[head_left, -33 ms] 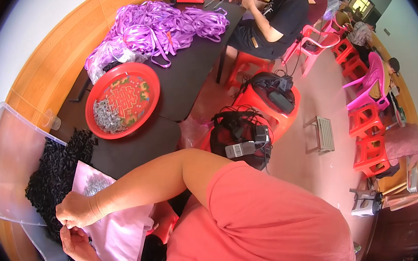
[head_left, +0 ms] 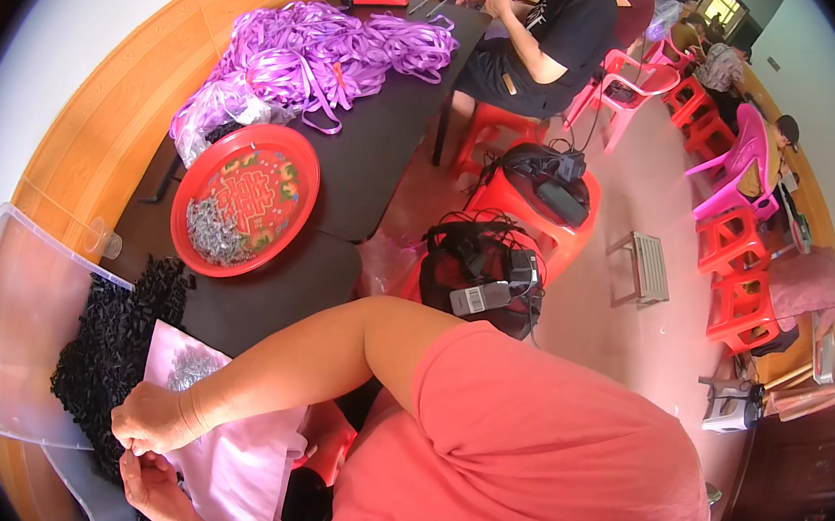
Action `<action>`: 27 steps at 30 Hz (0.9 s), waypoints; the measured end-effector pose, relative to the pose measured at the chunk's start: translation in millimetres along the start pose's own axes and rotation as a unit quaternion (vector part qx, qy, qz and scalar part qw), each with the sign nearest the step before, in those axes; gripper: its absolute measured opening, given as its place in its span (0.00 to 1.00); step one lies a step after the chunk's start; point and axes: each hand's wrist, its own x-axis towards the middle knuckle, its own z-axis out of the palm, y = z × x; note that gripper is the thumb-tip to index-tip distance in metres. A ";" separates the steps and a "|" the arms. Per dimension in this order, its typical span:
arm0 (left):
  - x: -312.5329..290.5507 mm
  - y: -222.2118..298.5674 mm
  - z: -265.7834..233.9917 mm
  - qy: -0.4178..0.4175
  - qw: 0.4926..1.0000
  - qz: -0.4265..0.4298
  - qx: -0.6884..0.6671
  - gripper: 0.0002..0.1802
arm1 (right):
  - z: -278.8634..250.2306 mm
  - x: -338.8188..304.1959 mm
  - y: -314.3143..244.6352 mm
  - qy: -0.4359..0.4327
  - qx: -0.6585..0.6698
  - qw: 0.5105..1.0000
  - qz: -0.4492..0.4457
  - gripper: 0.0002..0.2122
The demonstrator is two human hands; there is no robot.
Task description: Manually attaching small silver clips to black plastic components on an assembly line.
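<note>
My right hand (head_left: 154, 418) is closed, its fingertips meeting those of my left hand (head_left: 155, 490) just below it. Thumb and finger of the left hand are pinched together. Whatever is between the fingertips is too small and hidden to name. Both hands are over the edge of a pink cloth (head_left: 232, 469), which carries a little pile of small silvery metal pieces (head_left: 190, 369). Beside them lies a large heap of small black pieces (head_left: 111, 360). Farther off, a red round tray (head_left: 280, 239) with a patterned bottom holds more silvery metal pieces (head_left: 215, 232).
Purple ribbons (head_left: 318, 59) are heaped on the dark table (head_left: 271, 300). A clear plastic bin (head_left: 18, 339) stands at the left. Red stools bear black bags with cables (head_left: 484, 274). A person in black (head_left: 558, 46) sits at the table's far end; others sit along the right.
</note>
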 end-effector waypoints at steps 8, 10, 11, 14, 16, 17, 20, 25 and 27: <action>-5.1 6.6 12.3 0.026 0.999 0.034 0.020 0.14 | -3.2 1.2 -4.2 0.006 0.052 0.998 0.030 0.04; -3.6 8.0 10.5 0.017 0.999 0.039 0.028 0.14 | -3.9 1.4 -4.9 0.002 0.047 0.998 0.028 0.04; -3.2 9.1 10.2 0.004 0.999 0.042 0.034 0.14 | -4.1 1.4 -5.3 0.001 0.047 0.998 0.031 0.04; -0.2 9.4 5.6 0.002 1.000 0.020 0.021 0.12 | -4.4 1.4 -5.6 0.018 0.046 0.998 0.037 0.04; 2.1 8.7 7.2 0.002 1.000 0.010 0.010 0.11 | -5.9 1.2 -4.9 0.022 0.053 0.997 0.048 0.05; 2.3 9.0 8.3 0.000 1.000 0.006 0.013 0.11 | -6.6 0.6 -4.9 0.028 0.047 0.997 0.045 0.05; 1.4 7.2 11.4 0.017 0.999 0.012 0.025 0.13 | -9.2 -2.6 -5.2 0.026 0.055 0.997 0.050 0.05; -16.1 22.3 24.1 0.052 0.997 0.027 0.047 0.14 | 2.8 -3.3 -6.8 0.041 0.049 0.998 0.008 0.04; -11.3 15.9 15.8 0.083 0.996 0.010 0.011 0.11 | 8.1 -5.2 -1.1 0.049 0.098 0.994 0.019 0.05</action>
